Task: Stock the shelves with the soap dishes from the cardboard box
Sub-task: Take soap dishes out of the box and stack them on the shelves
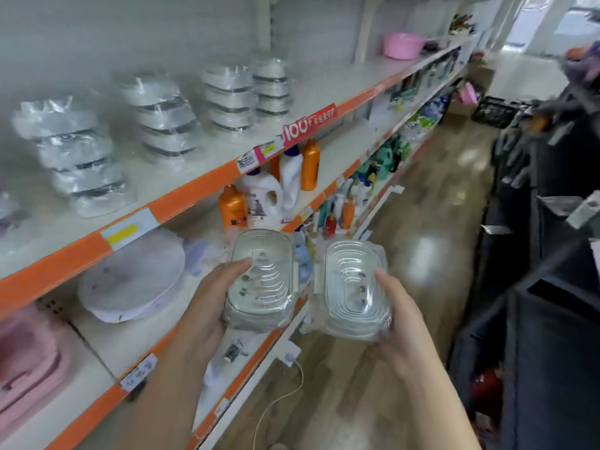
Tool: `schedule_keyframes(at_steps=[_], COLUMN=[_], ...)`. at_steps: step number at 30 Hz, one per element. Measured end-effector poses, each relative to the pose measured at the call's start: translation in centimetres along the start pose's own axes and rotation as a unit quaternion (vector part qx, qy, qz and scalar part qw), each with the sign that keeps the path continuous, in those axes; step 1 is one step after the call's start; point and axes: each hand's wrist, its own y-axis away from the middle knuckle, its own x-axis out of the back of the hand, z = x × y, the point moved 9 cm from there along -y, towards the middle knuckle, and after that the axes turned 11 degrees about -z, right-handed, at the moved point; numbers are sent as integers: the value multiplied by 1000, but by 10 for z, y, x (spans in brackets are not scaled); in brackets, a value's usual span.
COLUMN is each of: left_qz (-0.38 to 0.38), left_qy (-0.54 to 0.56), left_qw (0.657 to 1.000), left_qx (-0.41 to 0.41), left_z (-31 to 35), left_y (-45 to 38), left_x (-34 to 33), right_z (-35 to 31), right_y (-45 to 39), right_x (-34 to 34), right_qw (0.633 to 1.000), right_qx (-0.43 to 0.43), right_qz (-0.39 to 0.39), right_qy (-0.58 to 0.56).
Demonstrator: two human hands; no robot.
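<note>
Clear plastic, film-wrapped — two soap-dish stacks in hand, one per hand. Left hand (207,306) grips the left stack (261,280) from its near-left side, thumb curled over the top rim, fingers out of sight beneath. Right hand (401,316) grips the right stack (352,289) the same way from its right side, thumb on top. Both stacks are held in the air in front of the lower shelves, side by side and just apart, not yet on any shelf. Cardboard box not in view.

Top shelf (194,186) already carries wrapped soap-dish stacks: four full stacks countable (78,151) (162,118) (229,99) (272,87), a fifth partly cut off at the left edge. Layers per stack look like four or five; blur prevents a firm count. Layers in the held stacks also not countable.

Risks, judged:
- Film is slick and each grip is one-handed at an edge — a stack could slip or tilt on the lift to the top shelf.
- Standing stacks lean somewhat; a nudge during placement could topple a neighbour.
- Free space sits toward the shelf front, so a stack set too near the orange edge strip (201,185) could slide off.

Below: two orange bottles (310,164) (232,207) and white detergent jugs (263,198).
</note>
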Motion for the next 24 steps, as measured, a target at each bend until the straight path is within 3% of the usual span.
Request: schedule_keyframes(at_steps=[5, 13, 18, 24], left_qz=[-54, -118, -116, -96], left_qy=[-17, -46, -23, 6], left_qw=[998, 990, 991, 995], left_qx=[22, 62, 56, -15], left_z=[11, -12, -11, 24], left_y=[-91, -215, -305, -390], left_x=[-46, -128, -194, -266], right_z=[-36, -72, -126, -241], right_y=[-48, -131, -211, -316], right_x=[40, 109, 171, 213], right_qw=[997, 992, 993, 994], right_qx=[32, 41, 47, 77], right_qz=[70, 120, 113, 70], right_qy=[-22, -11, 0, 28])
